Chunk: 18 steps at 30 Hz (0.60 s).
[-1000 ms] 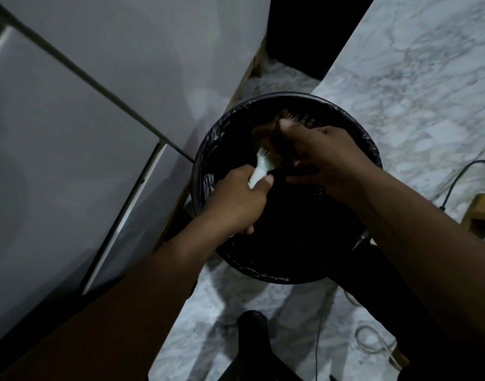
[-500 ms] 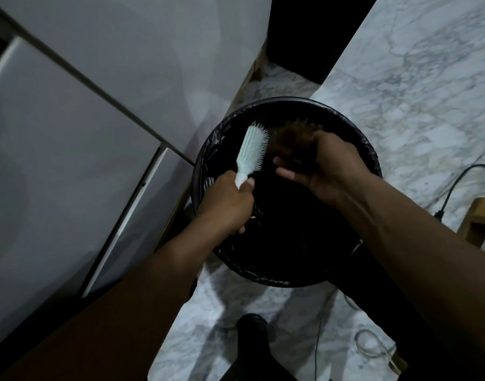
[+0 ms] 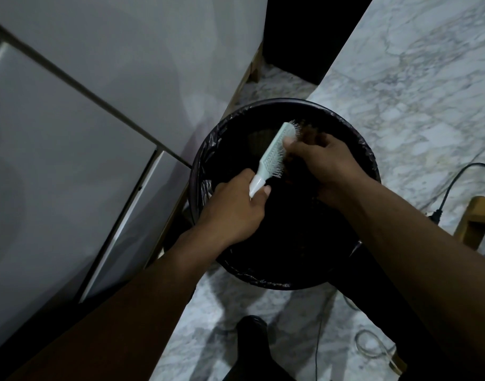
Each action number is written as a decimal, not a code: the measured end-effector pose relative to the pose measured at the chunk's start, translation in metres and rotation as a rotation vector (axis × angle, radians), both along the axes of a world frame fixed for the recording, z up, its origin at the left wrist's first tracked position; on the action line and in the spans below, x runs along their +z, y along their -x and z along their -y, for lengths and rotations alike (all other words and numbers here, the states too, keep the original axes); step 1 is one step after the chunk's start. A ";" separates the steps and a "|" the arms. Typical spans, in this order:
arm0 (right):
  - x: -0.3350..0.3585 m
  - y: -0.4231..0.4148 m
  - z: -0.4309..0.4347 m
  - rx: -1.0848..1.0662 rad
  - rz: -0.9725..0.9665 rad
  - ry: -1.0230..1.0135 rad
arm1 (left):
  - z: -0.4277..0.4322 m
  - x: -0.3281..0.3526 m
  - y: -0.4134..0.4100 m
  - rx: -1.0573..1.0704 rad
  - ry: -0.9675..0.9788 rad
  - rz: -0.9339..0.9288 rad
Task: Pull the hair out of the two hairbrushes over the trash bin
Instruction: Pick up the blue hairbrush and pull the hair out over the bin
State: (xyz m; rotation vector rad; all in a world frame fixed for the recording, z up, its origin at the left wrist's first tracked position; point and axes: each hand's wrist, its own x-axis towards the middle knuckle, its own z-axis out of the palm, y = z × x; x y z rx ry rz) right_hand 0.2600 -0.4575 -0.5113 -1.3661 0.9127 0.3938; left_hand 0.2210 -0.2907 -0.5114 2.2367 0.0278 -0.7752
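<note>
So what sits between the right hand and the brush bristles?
A clump of brown hair, pinched against the hairbrush by the right hand, in the head view.

Your left hand (image 3: 233,207) holds the hairbrush (image 3: 275,155) by its handle, over the trash bin (image 3: 208,149). Your right hand (image 3: 326,166) is on the brush's right side, touching the bristles. The bin stands on the floor (image 3: 414,86), beside the cabinet (image 3: 71,133) on your left.

White cabinet panels (image 3: 79,133) fill left side. Marble floor (image 3: 417,86) spreads far right. Black cable with plug (image 3: 445,198) lies right, just beside wooden leg (image 3: 475,218). Dark shoe (image 3: 252,334) near bottom edge.
</note>
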 end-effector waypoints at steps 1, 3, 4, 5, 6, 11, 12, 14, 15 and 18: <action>0.001 0.001 0.000 -0.051 0.020 -0.015 | 0.000 0.000 0.000 -0.007 -0.002 0.000; 0.005 0.001 -0.001 -0.095 0.053 -0.020 | 0.001 0.002 0.000 0.001 0.005 0.004; 0.006 0.000 0.000 -0.108 0.061 -0.011 | 0.001 0.002 -0.001 0.013 0.017 0.000; 0.008 -0.002 0.000 -0.123 0.061 -0.012 | 0.000 0.003 -0.003 0.031 0.032 -0.010; 0.010 -0.003 0.001 -0.140 0.054 -0.020 | -0.001 0.004 -0.004 0.052 0.038 -0.024; 0.013 -0.006 0.008 0.042 -0.018 0.123 | -0.004 0.002 -0.011 0.129 0.016 -0.053; 0.014 -0.006 0.007 0.091 -0.026 0.120 | -0.004 0.002 -0.011 0.129 0.019 -0.054; 0.013 -0.005 0.004 0.220 -0.036 0.145 | -0.004 0.003 -0.011 0.130 0.031 -0.057; 0.012 -0.004 0.004 0.287 -0.047 0.176 | -0.004 0.003 -0.011 0.133 0.037 -0.058; 0.010 -0.004 0.004 0.354 -0.061 0.204 | -0.004 0.003 -0.011 0.141 0.053 -0.068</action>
